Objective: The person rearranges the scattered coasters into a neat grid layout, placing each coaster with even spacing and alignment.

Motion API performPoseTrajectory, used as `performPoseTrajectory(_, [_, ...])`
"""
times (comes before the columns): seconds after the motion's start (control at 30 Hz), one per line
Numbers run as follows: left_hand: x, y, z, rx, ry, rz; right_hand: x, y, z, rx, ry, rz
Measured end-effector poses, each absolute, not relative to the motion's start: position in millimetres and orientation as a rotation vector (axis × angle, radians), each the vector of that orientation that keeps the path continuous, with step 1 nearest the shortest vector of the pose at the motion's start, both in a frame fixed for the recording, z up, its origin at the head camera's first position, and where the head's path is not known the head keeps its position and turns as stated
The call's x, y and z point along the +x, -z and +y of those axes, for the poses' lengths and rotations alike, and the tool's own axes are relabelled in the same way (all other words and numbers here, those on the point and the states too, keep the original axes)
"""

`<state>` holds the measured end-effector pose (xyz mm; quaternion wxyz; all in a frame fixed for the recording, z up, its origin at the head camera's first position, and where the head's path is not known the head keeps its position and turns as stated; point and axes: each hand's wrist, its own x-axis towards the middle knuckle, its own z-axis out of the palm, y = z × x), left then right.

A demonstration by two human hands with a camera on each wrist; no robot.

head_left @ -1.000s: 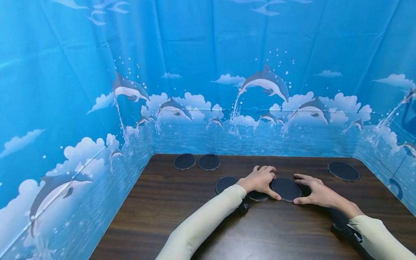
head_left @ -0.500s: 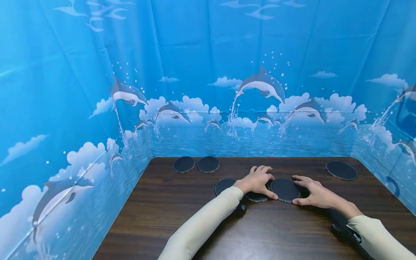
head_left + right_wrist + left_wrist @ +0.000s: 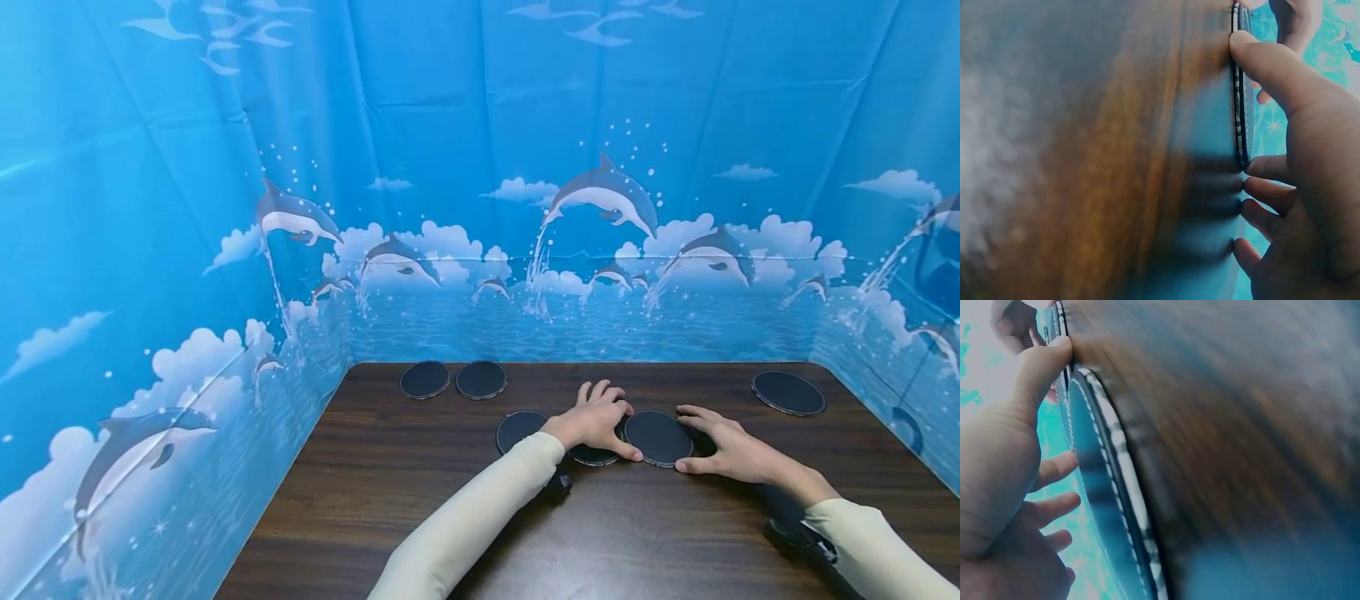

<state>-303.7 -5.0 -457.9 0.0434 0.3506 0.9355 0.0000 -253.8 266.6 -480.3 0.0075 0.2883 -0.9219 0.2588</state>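
Observation:
A round black coaster (image 3: 658,438) with a pale stitched rim lies on the table between the hands. The right hand (image 3: 723,443) holds its right side, thumb at the near edge and index fingertip at the far edge. Across from it, the left hand (image 3: 595,422) rests its thumb at the coaster's left edge, fingers spread. Under the left hand, a neighbouring coaster (image 3: 594,456) is partly covered; another coaster (image 3: 517,429) shows beyond the left wrist. In the right wrist view, the right thumb (image 3: 1260,53) touches the held coaster's rim (image 3: 1239,106).
Two more coasters, one (image 3: 424,380) beside the other (image 3: 481,380), lie at the back left of the dark wooden table (image 3: 360,483). A single coaster (image 3: 788,393) lies at the back right. A blue dolphin-printed curtain (image 3: 450,167) stands behind and along the sides.
The view has tilted up slightly since the first frame. The left fingers have spread a little more. Both hands and the coasters stay in nearly the same places.

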Motion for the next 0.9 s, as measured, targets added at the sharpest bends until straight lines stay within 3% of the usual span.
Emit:
performPoseTrajectory(0.4, [-295.3,447.6,8.2,0.96,0.17,2.842,-252.6,482.7,266.2,0.888,-0.842,-2.898])
performPoseTrajectory(0.6, [-310.9,440.2,28.6,0.825,0.238,2.749,-247.3,475.9,280.4,0.861,-0.8,-2.948])
performPoseTrajectory(0.9, [-320.0,432.8,62.7,1.076,0.027,2.949,-232.9,452.0,335.9,0.726,-0.722,-2.97])
